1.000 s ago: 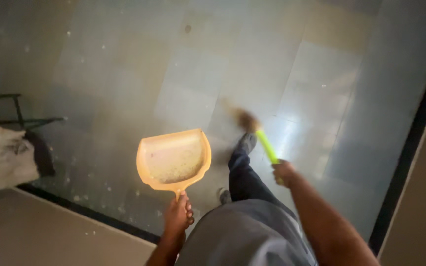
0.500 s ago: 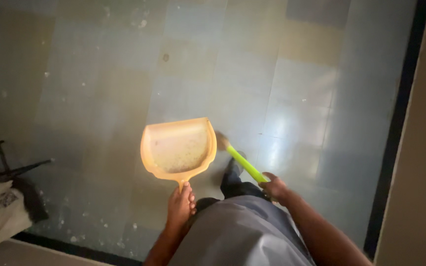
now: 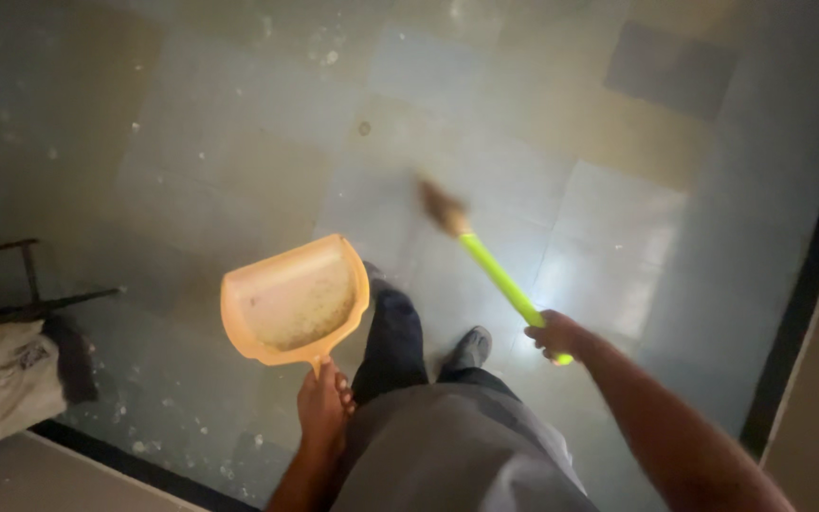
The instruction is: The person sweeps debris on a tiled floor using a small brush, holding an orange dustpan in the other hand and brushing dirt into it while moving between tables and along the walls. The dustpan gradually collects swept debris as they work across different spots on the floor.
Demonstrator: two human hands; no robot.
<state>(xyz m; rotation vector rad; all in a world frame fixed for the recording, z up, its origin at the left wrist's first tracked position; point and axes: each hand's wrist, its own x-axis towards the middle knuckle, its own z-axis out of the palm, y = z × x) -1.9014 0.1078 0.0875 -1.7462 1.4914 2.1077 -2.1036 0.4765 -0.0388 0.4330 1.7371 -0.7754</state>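
Your left hand (image 3: 322,408) grips the orange dustpan (image 3: 294,301) handle; your right hand (image 3: 554,337) is clamped on the green-handled brush (image 3: 485,261) above the tiled floor (image 3: 239,142).

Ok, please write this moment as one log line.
left hand: holds orange dustpan | right hand: holds green-handled brush | tiled floor: pale specks

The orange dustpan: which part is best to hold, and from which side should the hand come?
Hold the orange dustpan by the short handle at its near edge, coming from the person's side. The left hand already grips there, fingers wrapped around it. The wide open mouth faces away and the tray holds debris, so a handle grip probably keeps it level.
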